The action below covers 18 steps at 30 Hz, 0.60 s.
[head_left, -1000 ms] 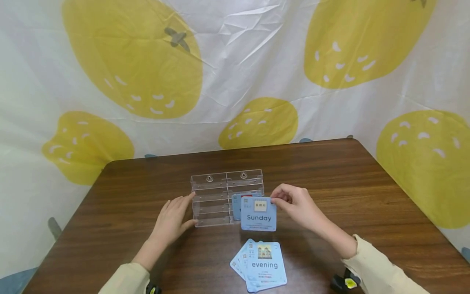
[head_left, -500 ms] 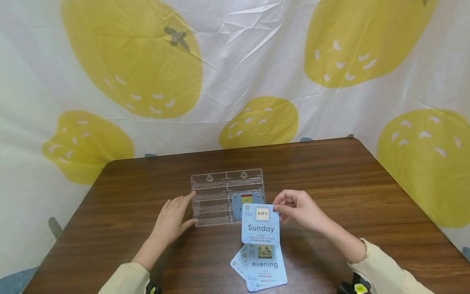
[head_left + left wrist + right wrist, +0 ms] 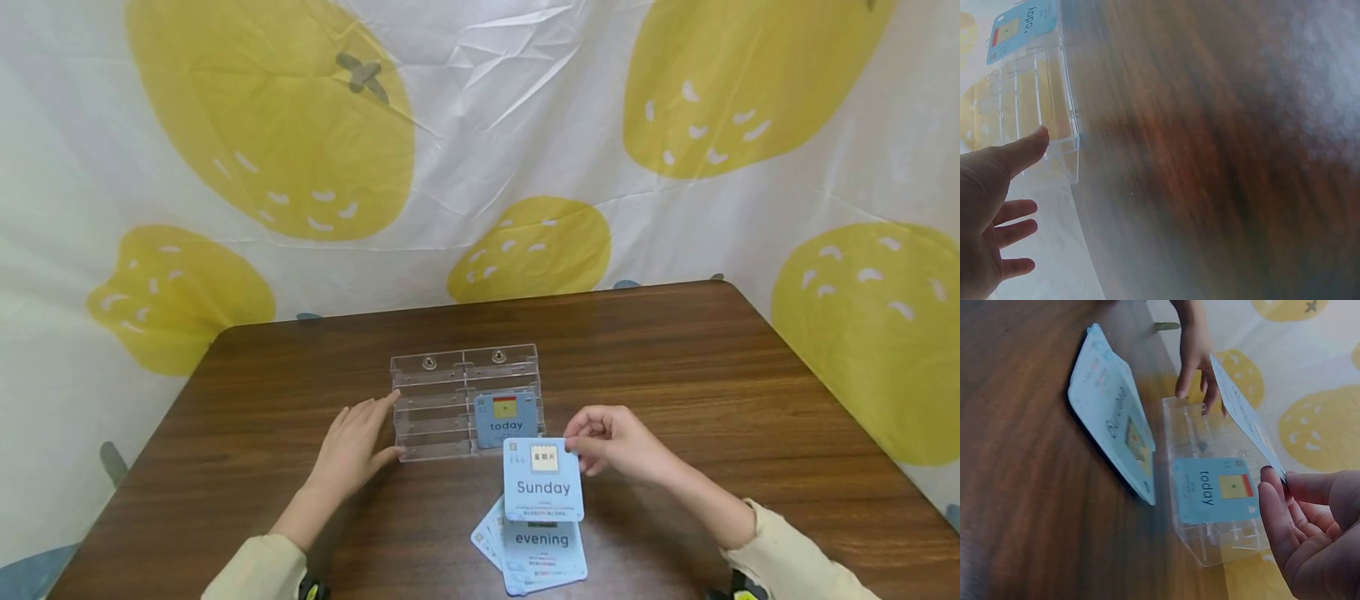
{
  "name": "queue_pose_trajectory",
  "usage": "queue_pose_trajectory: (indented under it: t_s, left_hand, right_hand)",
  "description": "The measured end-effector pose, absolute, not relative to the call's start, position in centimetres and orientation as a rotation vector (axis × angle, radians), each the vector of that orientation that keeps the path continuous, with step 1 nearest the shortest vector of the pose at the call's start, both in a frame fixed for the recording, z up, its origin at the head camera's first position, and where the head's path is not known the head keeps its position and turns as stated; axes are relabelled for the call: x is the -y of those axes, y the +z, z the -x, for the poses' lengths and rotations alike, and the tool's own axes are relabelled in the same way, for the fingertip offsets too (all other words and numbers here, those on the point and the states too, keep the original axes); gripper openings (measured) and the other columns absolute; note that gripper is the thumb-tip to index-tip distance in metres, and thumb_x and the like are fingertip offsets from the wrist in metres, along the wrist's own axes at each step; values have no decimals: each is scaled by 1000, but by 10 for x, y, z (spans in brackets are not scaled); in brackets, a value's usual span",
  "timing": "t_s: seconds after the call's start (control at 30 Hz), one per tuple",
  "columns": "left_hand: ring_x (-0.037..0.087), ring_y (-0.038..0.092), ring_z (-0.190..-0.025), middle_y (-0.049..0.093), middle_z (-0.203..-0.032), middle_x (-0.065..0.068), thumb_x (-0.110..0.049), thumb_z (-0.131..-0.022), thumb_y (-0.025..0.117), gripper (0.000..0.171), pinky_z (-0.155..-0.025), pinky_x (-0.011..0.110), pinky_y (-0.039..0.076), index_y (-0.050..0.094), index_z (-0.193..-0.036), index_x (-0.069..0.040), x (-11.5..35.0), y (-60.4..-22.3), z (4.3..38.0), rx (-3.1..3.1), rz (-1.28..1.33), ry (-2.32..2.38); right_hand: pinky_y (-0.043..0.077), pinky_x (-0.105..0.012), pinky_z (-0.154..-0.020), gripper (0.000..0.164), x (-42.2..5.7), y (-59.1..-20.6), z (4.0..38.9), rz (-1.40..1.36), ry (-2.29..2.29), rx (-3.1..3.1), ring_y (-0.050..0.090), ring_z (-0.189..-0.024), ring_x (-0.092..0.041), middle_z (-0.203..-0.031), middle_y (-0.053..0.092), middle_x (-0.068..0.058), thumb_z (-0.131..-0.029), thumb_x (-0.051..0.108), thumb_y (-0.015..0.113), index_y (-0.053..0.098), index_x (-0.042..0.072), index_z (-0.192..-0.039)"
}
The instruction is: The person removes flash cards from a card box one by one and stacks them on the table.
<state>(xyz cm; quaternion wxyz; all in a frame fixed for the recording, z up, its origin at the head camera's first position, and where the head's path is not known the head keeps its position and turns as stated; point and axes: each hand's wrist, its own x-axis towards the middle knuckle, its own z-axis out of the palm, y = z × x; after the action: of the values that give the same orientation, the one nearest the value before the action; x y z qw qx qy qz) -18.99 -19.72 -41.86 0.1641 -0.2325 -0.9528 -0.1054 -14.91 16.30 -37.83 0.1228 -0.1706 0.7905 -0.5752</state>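
My right hand (image 3: 618,442) pinches the upper right corner of a light blue word card reading "Sunday" (image 3: 543,487). In the right wrist view that card (image 3: 1244,412) shows nearly edge-on between thumb and fingers. It overlaps the top of a small pile of cards, the uppermost reading "evening" (image 3: 543,550). My left hand (image 3: 352,446) rests at the left side of a clear plastic card rack (image 3: 431,423), thumb and fingertips at its edge, fingers fairly straight. A card reading "today" (image 3: 506,423) stands in the rack's lower right part.
All this lies on a dark brown wooden table (image 3: 300,367). Behind the table hangs a white cloth (image 3: 517,125) printed with yellow fruit.
My right hand has drawn the "Sunday" card away from the rack, toward me and slightly right. The "today" card is now uncovered, and "Sunday" partly covers the pile. My left hand stays put.
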Motion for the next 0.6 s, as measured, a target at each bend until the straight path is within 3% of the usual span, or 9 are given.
queue_pose_trajectory:
  t_s: [0.6]
  left_hand:
    - [36, 50, -112, 57, -118, 18, -29, -69, 78, 78, -94, 56, 37, 41, -134, -10, 198, -420, 190, 2679, 674, -309]
  right_hand:
    - [53, -26, -49, 16, -157, -407, 141, 430, -1687, -2158, 56, -54, -12, -68, 57, -7, -84, 3, 59, 56, -12, -89]
